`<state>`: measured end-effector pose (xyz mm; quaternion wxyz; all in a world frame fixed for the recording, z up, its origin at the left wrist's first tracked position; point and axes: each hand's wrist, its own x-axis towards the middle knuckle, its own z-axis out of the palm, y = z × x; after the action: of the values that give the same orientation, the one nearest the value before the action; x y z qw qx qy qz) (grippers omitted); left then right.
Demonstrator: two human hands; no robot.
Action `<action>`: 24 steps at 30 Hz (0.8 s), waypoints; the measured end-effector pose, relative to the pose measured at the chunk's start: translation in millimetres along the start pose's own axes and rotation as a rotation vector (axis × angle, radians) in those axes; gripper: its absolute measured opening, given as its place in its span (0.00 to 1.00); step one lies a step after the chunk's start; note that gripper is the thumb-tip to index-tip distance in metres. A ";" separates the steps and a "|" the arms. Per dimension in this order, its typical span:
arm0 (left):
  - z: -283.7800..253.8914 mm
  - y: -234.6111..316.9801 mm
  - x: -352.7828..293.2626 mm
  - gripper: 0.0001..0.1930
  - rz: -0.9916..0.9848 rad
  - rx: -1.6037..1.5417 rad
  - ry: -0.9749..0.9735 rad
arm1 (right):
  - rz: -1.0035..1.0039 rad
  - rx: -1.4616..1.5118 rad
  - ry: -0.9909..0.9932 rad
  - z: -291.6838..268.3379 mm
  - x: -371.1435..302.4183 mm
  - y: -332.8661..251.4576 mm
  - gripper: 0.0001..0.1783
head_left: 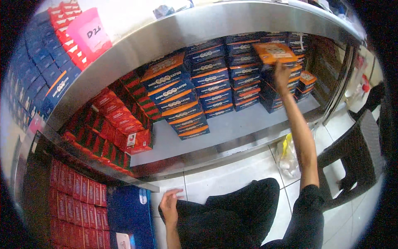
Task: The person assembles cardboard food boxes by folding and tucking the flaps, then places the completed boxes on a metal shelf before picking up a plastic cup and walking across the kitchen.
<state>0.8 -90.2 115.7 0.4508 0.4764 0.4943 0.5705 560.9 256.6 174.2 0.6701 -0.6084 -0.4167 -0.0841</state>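
Note:
My right arm reaches into the steel-framed shelf, and my right hand (282, 75) grips the front edge of an orange-topped blue box (274, 53). That box lies at the top of a stack of similar boxes, with its orange lid showing. Part of its front is hidden behind my fingers. My left hand (169, 205) is held low beside my knee, empty, its fingers partly stretched out. Further left on the shelf stand more stacks of blue and orange boxes (213, 90), and a shorter box stack (306, 81) is to the right of my right hand.
Red boxes (118, 112) and red-and-green packs fill the shelf's left part. Pinkish-red boxes (78, 207) sit in a lower compartment, beside a blue panel (130, 213). A clear plastic bag (287, 159) lies on the tiled floor. A dark woven chair (356, 155) stands at right.

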 end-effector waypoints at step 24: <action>144.5 137.9 416.8 0.50 0.983 0.801 0.648 | -0.450 0.006 -0.479 155.6 -93.8 -258.1 0.64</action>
<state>79.6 325.5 301.8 -0.2381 0.5796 0.5029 0.5954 270.1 294.0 290.9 0.5195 -0.5017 -0.6867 -0.0831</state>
